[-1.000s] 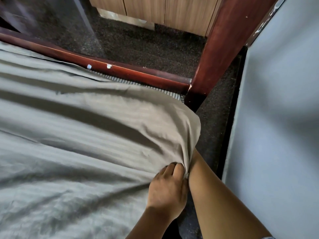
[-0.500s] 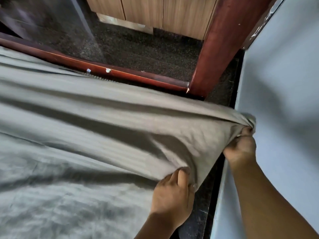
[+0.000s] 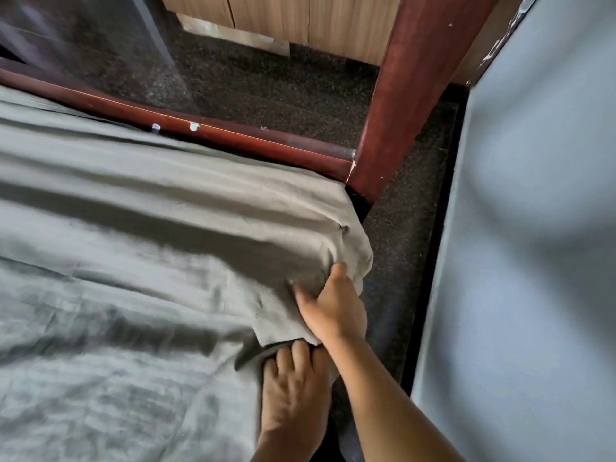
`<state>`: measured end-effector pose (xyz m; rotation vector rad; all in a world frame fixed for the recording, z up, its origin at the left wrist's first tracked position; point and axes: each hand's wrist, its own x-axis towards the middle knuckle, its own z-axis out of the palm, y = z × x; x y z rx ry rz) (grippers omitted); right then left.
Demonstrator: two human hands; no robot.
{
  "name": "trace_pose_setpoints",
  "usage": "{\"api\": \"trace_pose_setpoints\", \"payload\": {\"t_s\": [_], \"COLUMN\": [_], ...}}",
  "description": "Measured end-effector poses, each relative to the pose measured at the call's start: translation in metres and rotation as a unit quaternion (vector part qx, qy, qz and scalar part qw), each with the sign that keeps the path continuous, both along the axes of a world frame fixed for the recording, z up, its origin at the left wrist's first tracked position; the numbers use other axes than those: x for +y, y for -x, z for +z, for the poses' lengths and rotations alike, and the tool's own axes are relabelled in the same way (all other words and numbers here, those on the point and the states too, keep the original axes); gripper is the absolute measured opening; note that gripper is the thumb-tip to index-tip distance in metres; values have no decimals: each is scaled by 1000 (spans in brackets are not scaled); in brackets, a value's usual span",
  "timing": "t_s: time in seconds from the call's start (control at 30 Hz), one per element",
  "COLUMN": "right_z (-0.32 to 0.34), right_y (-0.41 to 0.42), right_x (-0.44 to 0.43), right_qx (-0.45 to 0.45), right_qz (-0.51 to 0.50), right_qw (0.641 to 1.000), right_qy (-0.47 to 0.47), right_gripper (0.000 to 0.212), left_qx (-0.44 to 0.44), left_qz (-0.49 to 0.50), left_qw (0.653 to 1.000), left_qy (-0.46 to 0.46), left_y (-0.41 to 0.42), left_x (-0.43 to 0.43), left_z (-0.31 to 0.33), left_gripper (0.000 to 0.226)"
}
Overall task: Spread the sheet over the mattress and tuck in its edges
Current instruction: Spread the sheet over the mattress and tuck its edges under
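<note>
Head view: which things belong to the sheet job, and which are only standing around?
Job: sheet, left hand, right hand.
Only around: bed rail, bedpost, floor, cupboard, wall.

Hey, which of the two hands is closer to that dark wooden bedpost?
The right hand, gripping the sheet at the corner below the bedpost. The left hand sits nearer the camera, fingertips under a fold.

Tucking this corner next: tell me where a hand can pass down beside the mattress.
Free: the floor strip between the sheet corner and the grey wall. Crowded: where left hand and right hand meet, and by the bedpost.
</note>
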<state>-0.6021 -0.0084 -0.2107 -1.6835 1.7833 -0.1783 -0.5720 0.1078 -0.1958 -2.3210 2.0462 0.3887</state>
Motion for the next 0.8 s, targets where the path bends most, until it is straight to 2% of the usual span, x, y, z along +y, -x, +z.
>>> {"api": "trace_pose_setpoints", "payload": {"t_s": [0.07,0.13,0.2,0.27,0.3,0.4,0.47,0.5,0.53,0.6,0.67,0.73,0.8], "right_z": [-3,-2,2,13,20,31,30,27,23,20,23,23,21], "right_y": [2,11,19,24,25,25,22,22,21,17,9,0,-8], "right_x": [1,-3,-14,-29,-37,-49,-52,-53,-53,-52,-51,-47,-43], "right_qx": [41,69,90,91,86,125,160,189,214,236,205,144,101], "right_qz": [39,80,103,85,70,61,76,86,95,113,123,125,108], "right_qw": [998,991,984,977,972,950,959,965,966,964,969,976,985], "right_qy": [31,80,115,174,207,281,220,160,111,44,59,105,85], "right_gripper": [41,22,22,22,18,16,15,17,21,29,32,27,37], "left_qx": [-31,-2,27,89,93,196,214,201,227,182,173,129,101], "left_qz": [-4,-9,-4,18,20,38,56,55,74,56,50,49,57], "left_qw": [1000,999,997,991,990,973,965,969,959,977,976,987,990], "left_qy": [-6,-30,-65,-97,-107,-117,-140,-130,-149,-100,-124,-76,-81], "left_y": [-10,-12,-7,8,18,37,37,39,39,32,22,20,17], "left_x": [-1,-7,-14,-19,-18,-25,-31,-27,-23,-15,-13,-8,1], "left_z": [-2,2,13,26,29,53,59,48,42,36,38,29,24], "left_gripper": [10,17,10,35,43,61,57,54,51,42,48,49,53]}}
